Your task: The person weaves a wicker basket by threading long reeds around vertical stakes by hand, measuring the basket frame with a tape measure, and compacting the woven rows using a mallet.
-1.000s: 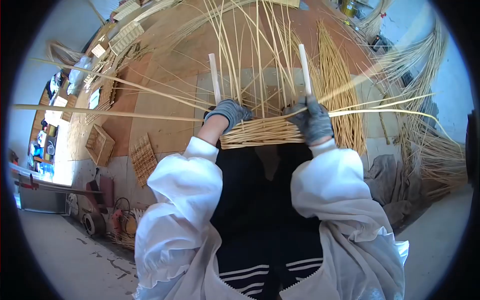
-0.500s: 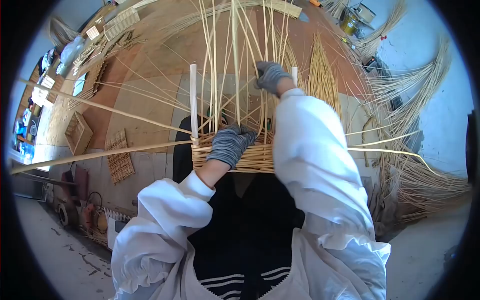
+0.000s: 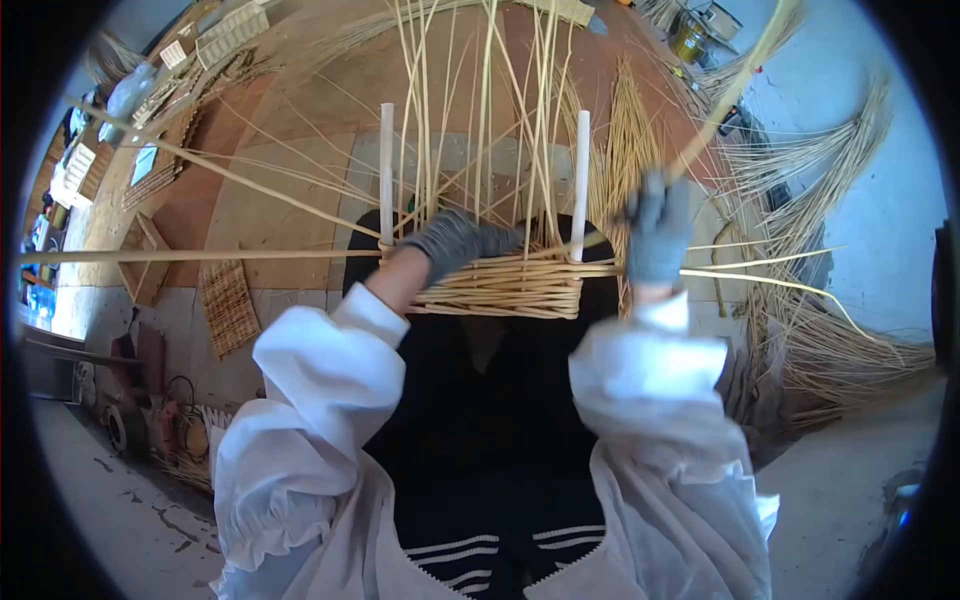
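Note:
A partly woven wicker basket [image 3: 500,290] sits at my lap, its thin upright stakes [image 3: 425,130] rising from the weave. White wooden posts stand at its corners, one on the left [image 3: 387,165] and one on the right [image 3: 581,180]. My left hand [image 3: 455,243], in a grey glove, is closed over the basket's top edge among the stakes; its fingertips are partly hidden. Right of the basket, my right hand [image 3: 657,228], also gloved and blurred, is closed on a long willow rod [image 3: 735,95] that slants up to the right and runs back toward the rim.
Long rods [image 3: 200,256] stick out leftward from the basket. A flat woven panel [image 3: 228,308] and a shallow wicker box [image 3: 146,258] lie on the floor at left. Bundles of willow [image 3: 625,140] lie ahead, with more [image 3: 840,350] along the right wall.
My right hand has moved from among the stakes out to the right and down, pulling a rod with it. My left hand stays at the rim, slightly higher in view.

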`<state>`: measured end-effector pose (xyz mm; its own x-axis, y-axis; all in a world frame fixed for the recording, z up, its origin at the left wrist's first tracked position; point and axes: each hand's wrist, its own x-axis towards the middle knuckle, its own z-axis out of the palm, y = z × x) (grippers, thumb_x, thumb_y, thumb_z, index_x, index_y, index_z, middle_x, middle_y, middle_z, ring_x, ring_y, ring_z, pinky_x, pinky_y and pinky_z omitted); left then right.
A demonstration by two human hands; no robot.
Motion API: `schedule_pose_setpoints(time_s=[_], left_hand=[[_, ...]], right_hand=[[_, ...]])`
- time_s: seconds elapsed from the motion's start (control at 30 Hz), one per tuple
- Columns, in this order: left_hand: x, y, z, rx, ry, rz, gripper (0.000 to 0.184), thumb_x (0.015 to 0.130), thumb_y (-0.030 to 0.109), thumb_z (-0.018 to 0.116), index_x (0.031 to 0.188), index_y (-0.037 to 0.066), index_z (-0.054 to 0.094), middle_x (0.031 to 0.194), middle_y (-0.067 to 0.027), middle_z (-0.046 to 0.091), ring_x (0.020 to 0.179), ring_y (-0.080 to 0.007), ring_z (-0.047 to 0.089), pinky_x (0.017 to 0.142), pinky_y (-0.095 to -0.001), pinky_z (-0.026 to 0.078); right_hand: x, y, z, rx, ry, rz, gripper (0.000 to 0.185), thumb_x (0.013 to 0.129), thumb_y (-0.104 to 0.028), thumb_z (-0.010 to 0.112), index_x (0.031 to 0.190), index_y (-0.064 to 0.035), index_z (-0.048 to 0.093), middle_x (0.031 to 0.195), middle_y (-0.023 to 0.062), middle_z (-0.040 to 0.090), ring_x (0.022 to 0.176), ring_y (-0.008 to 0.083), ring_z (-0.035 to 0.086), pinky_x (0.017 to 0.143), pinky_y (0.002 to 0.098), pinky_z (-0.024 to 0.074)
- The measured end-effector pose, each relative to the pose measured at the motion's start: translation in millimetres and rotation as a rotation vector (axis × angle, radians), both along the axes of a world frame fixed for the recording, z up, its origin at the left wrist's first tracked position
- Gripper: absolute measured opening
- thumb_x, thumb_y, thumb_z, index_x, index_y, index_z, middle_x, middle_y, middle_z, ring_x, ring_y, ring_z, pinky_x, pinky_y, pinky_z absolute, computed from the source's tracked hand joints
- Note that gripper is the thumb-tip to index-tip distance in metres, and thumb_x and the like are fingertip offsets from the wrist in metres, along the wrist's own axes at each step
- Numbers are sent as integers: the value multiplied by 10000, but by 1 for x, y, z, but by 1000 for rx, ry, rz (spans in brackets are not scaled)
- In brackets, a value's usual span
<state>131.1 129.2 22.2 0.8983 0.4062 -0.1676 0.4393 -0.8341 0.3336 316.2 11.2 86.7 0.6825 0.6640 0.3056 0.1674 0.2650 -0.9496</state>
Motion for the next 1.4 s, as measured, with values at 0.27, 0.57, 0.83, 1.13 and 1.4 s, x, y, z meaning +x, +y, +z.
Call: schedule_pose_setpoints(time_s=[0.27, 0.57, 0.83, 1.13, 1.4], left_hand=[[-3, -82, 13, 30, -636, 646, 679, 736, 523, 605, 1210, 57, 468, 1141, -178, 530, 1036, -308, 533, 889, -404, 400], [-1, -79, -17, 429, -339, 194, 644, 698, 500, 637, 1163, 78, 493, 1087, -105, 548, 971, -285, 532, 840, -531, 358], [-92, -5, -43, -810, -1367, 862, 187, 868, 161, 574, 990, 19, 567, 853, -21, 569, 769, -88, 532, 691, -238, 466], [-46, 90, 1, -1629, -1043, 665, 192, 822, 272, 628, 857, 100, 552, 614, 41, 449, 496, -86, 431, 446, -233, 369], [-61, 97, -7, -1563, -1063, 839, 160, 826, 237, 620, 894, 105, 562, 591, 47, 417, 432, -79, 395, 389, -253, 360]], right_hand=[[13, -109, 4, -482, -791, 184, 607, 731, -443, 662, 1117, -2, 503, 854, 115, 607, 849, 263, 617, 790, 413, 499], [-9, -74, -55, -475, -1395, 84, 785, 481, -383, 769, 1114, -9, 496, 1008, 162, 535, 937, 343, 507, 935, 465, 321], [-76, 21, -8, -32, -1197, 436, 268, 713, -74, 617, 975, -19, 602, 1007, 134, 598, 1014, 332, 533, 868, 392, 431], [-116, 200, -74, -1388, -2002, 1289, 321, 754, -267, 588, 1021, -93, 628, 946, 122, 636, 899, 273, 590, 777, 392, 458], [-80, 155, 20, -120, -1911, 1263, 228, 813, -232, 551, 989, -111, 631, 717, 70, 616, 664, 208, 604, 581, 332, 478]])
